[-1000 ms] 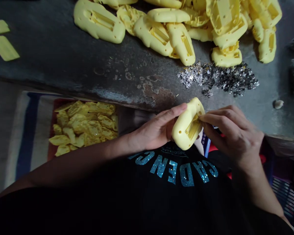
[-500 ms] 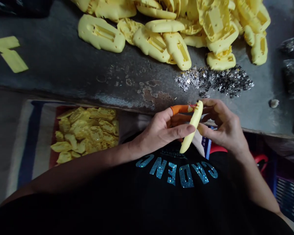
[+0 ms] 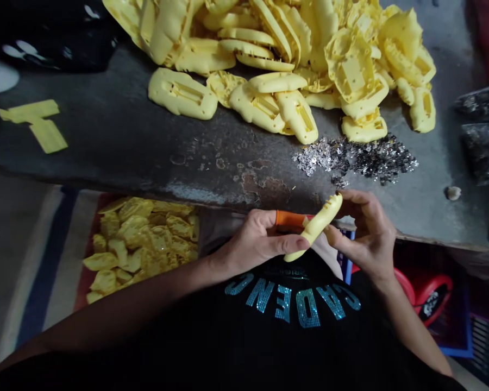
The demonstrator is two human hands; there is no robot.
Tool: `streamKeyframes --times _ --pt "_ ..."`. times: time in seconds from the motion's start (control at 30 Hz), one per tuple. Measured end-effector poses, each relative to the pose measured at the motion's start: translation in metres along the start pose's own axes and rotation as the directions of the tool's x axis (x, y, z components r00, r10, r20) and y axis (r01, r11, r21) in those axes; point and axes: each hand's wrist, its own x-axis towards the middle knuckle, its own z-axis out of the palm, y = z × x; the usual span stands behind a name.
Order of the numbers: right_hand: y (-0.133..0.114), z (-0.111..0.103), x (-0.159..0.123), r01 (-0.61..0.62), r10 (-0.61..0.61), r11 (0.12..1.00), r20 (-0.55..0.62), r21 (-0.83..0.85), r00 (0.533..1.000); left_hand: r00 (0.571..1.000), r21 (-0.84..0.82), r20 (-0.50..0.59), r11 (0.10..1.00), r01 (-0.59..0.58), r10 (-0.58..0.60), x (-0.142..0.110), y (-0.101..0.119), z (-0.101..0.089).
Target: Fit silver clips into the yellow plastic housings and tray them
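Note:
I hold a pale yellow plastic shell (image 3: 317,225) edge-on between both hands, just below the table's front edge. My left hand (image 3: 261,241) grips its lower end with thumb and fingers; an orange finger cot (image 3: 290,218) covers one finger. My right hand (image 3: 364,233) is closed on the upper end and far side of the shell. A heap of small silver and dark metal bits (image 3: 352,156) lies on the table right above my hands.
A big pile of yellow shells (image 3: 293,65) fills the back of the dark, worn table (image 3: 126,141). A red crate of yellow parts (image 3: 140,239) sits low on the left. Yellow strips (image 3: 38,122) lie far left; dark bags (image 3: 483,130) far right; a red object (image 3: 430,293) below.
The shell has been turned from face-up to edge-on and tilted. My hands stay on it, and the view has shifted so more of the pile shows.

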Motion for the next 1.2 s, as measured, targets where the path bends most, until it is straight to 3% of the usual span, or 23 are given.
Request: streamKeyframes --times 0.1,0.13,0.23,0.33,0.43,0.53,0.67,0.77,0.83,0.9,0.97,1.03,1.2 --pt "0.002 -0.005 0.023 -0.039 0.025 0.998 0.257 0.048 0.966 0.999 -0.232 0.038 0.972 0.044 -0.036 0.002 0.0 -0.01" --pt "0.006 -0.006 0.033 -0.013 0.004 0.999 0.291 0.029 0.957 0.999 -0.28 0.042 0.959 0.044 -0.034 0.002 0.001 -0.014" --pt "0.023 -0.004 0.065 0.159 -0.107 0.943 0.184 -0.292 0.977 0.999 -0.335 -0.007 0.941 -0.04 0.04 -0.003 0.008 -0.022" --pt "0.038 0.003 0.087 0.281 -0.172 0.734 0.231 -0.618 0.958 0.988 -0.291 -0.1 0.947 -0.14 0.116 -0.007 0.014 -0.028" --pt "0.039 0.01 0.096 0.364 -0.169 0.623 0.335 -0.693 0.927 0.983 -0.273 -0.136 0.949 -0.159 0.125 -0.009 0.012 -0.032" --pt "0.033 0.014 0.1 0.387 -0.163 0.595 0.366 -0.704 0.916 0.983 -0.305 -0.129 0.938 -0.163 0.129 -0.009 0.007 -0.034" --pt "0.034 0.018 0.108 0.381 -0.123 0.599 0.389 -0.704 0.913 0.985 -0.296 -0.126 0.943 -0.152 0.12 -0.008 0.006 -0.029" --pt "0.038 0.014 0.111 0.318 -0.121 0.645 0.318 -0.695 0.94 0.989 -0.317 -0.11 0.939 -0.13 0.099 -0.007 0.007 -0.023" --pt "0.035 0.006 0.106 0.254 -0.132 0.752 0.24 -0.608 0.962 0.991 -0.35 -0.106 0.93 -0.11 0.077 -0.006 0.006 -0.02" --pt "0.026 -0.003 0.098 0.189 -0.11 0.893 0.208 -0.409 0.972 0.995 -0.377 -0.087 0.923 -0.074 0.044 -0.004 0.004 -0.016" --pt "0.013 -0.013 0.088 0.1 -0.053 0.978 0.248 -0.182 0.967 0.999 -0.383 -0.051 0.923 -0.032 0.013 -0.002 0.001 -0.013" --pt "-0.001 -0.02 0.079 0.008 0.007 0.999 0.319 -0.046 0.948 1.0 -0.373 0.005 0.928 0.007 -0.006 0.002 -0.003 -0.01" --pt "-0.021 -0.029 0.071 -0.039 0.031 0.999 0.405 0.012 0.914 0.989 -0.313 0.143 0.947 0.071 -0.027 0.006 -0.009 -0.001"
